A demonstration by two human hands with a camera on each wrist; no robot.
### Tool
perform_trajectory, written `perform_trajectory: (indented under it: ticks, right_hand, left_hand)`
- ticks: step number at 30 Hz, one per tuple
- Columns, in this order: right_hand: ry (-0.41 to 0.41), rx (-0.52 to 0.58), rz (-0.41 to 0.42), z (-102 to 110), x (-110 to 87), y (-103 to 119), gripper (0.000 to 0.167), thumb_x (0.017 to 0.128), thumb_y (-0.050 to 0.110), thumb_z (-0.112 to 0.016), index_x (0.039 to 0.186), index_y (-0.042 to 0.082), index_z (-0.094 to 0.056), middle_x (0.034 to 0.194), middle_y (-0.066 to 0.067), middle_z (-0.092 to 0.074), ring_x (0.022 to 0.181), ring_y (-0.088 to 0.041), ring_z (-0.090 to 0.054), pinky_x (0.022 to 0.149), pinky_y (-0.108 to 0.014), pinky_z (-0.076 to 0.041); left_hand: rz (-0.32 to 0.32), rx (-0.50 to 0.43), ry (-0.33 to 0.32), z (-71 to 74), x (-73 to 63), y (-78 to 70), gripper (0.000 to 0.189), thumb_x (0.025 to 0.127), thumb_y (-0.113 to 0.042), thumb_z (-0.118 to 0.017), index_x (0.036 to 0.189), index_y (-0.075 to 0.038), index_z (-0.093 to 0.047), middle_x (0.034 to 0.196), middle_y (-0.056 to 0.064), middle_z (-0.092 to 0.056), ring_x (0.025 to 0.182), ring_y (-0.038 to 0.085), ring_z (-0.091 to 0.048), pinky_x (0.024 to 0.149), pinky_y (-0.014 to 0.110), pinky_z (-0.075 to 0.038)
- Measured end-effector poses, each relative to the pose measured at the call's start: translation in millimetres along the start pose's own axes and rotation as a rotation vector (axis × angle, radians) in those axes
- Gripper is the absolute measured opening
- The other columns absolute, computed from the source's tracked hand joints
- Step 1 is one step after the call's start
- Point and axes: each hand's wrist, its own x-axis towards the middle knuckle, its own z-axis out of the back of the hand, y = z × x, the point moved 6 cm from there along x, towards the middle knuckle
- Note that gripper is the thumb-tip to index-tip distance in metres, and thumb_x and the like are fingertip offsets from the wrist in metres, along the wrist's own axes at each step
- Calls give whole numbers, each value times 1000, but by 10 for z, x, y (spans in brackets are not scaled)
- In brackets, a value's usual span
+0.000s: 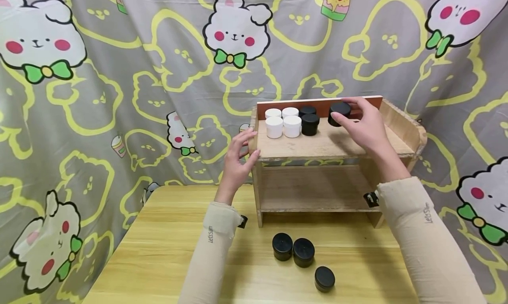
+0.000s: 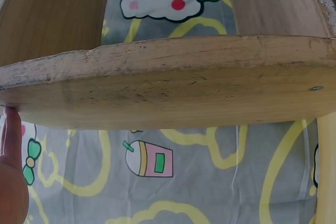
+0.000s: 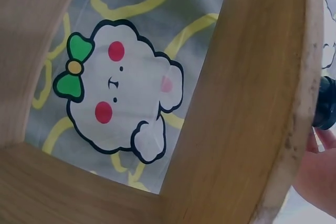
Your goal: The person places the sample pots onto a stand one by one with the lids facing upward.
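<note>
In the head view my right hand pinches a round black jar between thumb and fingers, over the top board of a small wooden shelf. Left of it on that board stand several white jars in two rows, with black jars beside them. My left hand touches the shelf's left side panel with spread fingers. The left wrist view has one fingertip against that wooden panel. At the right wrist view's edge, the hand and the black jar show beyond a board.
Three black jars stand on the wooden table in front of the shelf. The shelf's lower board lies under the top one. A patterned curtain hangs behind. A raised side panel borders the shelf's right end.
</note>
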Motion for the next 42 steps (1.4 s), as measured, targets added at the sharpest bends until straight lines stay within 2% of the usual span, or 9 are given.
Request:
perform_trajectory:
  ticks: [8,11,16,19,22,29,32,37,42]
  right_hand:
    - [-16,13,-80,-70,172,-46,68,95,49,-71,149,11,-52,138,-18,-59,112,-19,-58,89,-23,-44]
    - [-20,21,-112,-88,232,-69,69,94,51,-70,148,13,-52,135,-14,-61,111,-15,-58,88,-23,-45]
    - [-36,56,-147,-137,330,-93,67,93,48,-73,145,11,-54,122,-3,-59,100,-6,-54,82,-21,-44]
    - [-42,69,-163,-173,371,-112,66,93,47,-73,145,10,-55,124,-3,-59,99,-6,-53,83,-22,-43]
    - [-50,70,-162,-204,402,-134,65,93,47,-73,145,11,-55,129,-7,-60,101,-7,-53,86,-22,-43]
    - [-92,19,-88,-261,415,-196,64,94,46,-72,145,10,-57,131,-18,-65,111,-20,-62,91,-22,-45]
    - [-103,10,-75,-279,408,-233,63,95,44,-72,145,9,-57,131,-20,-66,113,-24,-64,92,-22,-46]
    - [-88,-5,-72,-313,416,-268,63,96,42,-71,146,7,-56,135,-22,-65,118,-33,-64,102,-34,-49]
    - [-70,-14,-74,-332,424,-278,62,97,39,-71,147,5,-55,137,-24,-63,125,-38,-61,110,-47,-47]
  left_hand:
    - [-5,-2,4,0,-6,4,46,98,-15,-70,143,-18,-59,157,-1,-48,124,28,-60,95,44,-62]
    - [-6,4,2,2,-5,10,46,99,-15,-70,143,-18,-59,156,-1,-48,123,27,-60,95,44,-62]
    - [-12,2,-9,7,2,14,46,98,-13,-71,142,-18,-59,156,-1,-49,123,27,-60,94,45,-62]
    - [-17,-5,-11,2,4,9,46,97,-13,-72,142,-17,-60,156,1,-49,123,28,-60,94,46,-62]
    - [-21,-12,-10,-4,4,5,46,97,-13,-72,142,-15,-60,156,2,-49,123,28,-60,94,47,-62]
    - [-28,-24,-6,-10,-4,10,46,97,-11,-71,141,-14,-60,155,2,-50,124,29,-59,94,54,-61]
    - [-28,-29,-3,-17,-9,12,46,97,-10,-71,141,-14,-60,155,2,-50,124,29,-59,95,52,-61]
    - [-23,-39,-6,-17,-6,17,46,96,-8,-72,140,-14,-60,155,3,-50,124,29,-59,95,51,-61]
    - [4,-36,-18,-18,8,5,47,95,-3,-72,139,-9,-60,154,8,-49,124,32,-58,95,54,-60]
